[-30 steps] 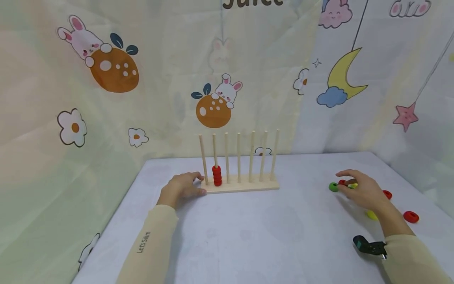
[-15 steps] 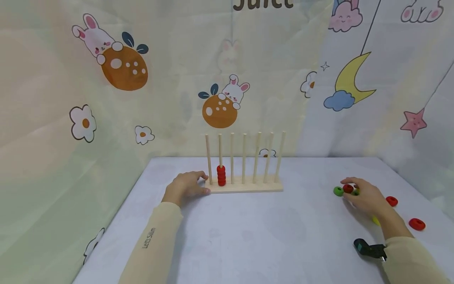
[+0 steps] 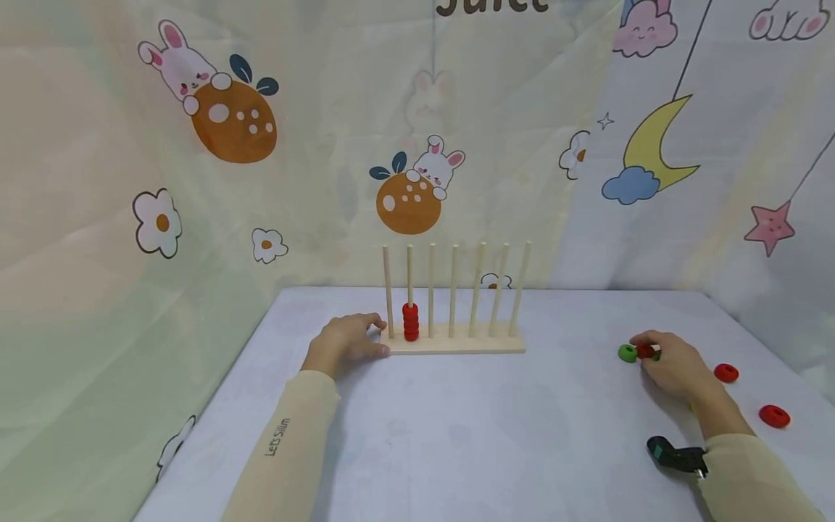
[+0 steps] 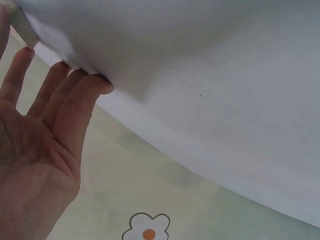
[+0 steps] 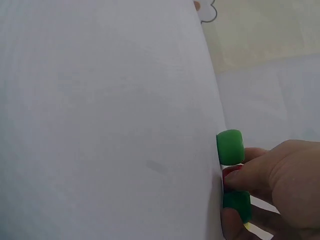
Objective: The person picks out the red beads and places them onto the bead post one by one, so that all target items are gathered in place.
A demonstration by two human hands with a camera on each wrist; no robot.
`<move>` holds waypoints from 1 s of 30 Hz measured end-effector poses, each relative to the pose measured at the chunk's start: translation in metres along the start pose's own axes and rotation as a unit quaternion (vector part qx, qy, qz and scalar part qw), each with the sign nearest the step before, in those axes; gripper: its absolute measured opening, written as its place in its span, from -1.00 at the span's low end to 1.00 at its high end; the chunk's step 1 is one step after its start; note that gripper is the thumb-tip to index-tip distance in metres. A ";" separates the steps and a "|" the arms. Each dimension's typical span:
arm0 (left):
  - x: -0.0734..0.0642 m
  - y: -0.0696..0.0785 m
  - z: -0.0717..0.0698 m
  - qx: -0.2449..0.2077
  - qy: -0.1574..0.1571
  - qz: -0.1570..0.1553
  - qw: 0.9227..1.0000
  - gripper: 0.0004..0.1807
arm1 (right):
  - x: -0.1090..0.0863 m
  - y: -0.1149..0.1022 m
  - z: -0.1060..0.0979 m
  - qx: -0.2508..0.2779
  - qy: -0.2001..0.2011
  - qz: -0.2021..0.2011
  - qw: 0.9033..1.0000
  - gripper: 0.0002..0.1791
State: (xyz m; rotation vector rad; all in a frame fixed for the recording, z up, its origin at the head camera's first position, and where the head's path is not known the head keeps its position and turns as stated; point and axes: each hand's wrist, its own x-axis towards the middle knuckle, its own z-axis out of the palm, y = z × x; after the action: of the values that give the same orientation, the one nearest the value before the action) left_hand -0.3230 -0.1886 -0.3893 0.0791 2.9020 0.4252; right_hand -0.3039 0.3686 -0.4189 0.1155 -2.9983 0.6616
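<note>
A wooden peg stand (image 3: 453, 342) with several upright pegs stands at the back middle of the table. Red beads (image 3: 410, 322) are stacked on its second peg from the left. My left hand (image 3: 346, 338) holds the left end of the base, thumb in front and a finger behind; the left wrist view shows this hand (image 4: 55, 115) at the base's corner. On the right, thumb and fingers of my right hand (image 3: 675, 366) pinch a red bead (image 3: 644, 351), partly covered by them. A green bead (image 3: 628, 353) lies just left of it, and a second green bead (image 5: 237, 205) sits under the fingers.
Two more red beads, a nearer one (image 3: 774, 416) and a farther one (image 3: 726, 373), lie right of my right hand. A yellow bead is mostly hidden below that wrist. A black device (image 3: 675, 455) sticks out from the right sleeve. A printed cloth (image 3: 326, 145) hangs behind the table (image 3: 457, 435).
My right fingers have closed in on the red bead among the green ones. The left hand stays at the stand's end. The head view has shifted slightly, moving the scene rightward.
</note>
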 end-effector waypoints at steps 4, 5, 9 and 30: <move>0.000 0.002 0.000 0.002 0.001 -0.002 1.000 -0.38 | -0.001 0.002 0.003 -0.015 0.017 -0.017 1.000 -0.59; 0.000 0.002 0.000 0.000 0.000 -0.001 1.000 -0.38 | -0.001 0.002 0.004 -0.016 0.019 -0.017 1.000 -0.59; 0.001 0.002 0.001 -0.002 -0.002 0.002 1.000 -0.36 | -0.003 0.001 0.003 -0.011 0.028 -0.001 1.000 -0.55; 0.000 -0.004 0.005 -0.009 0.006 -0.003 1.000 -0.34 | -0.009 -0.036 -0.004 0.040 0.174 -0.049 0.983 -0.63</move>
State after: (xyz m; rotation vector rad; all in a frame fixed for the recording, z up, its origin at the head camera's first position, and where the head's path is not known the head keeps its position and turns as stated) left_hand -0.3221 -0.1906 -0.3952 0.0648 2.9099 0.4511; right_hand -0.2914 0.3383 -0.4006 0.1358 -2.6163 0.7078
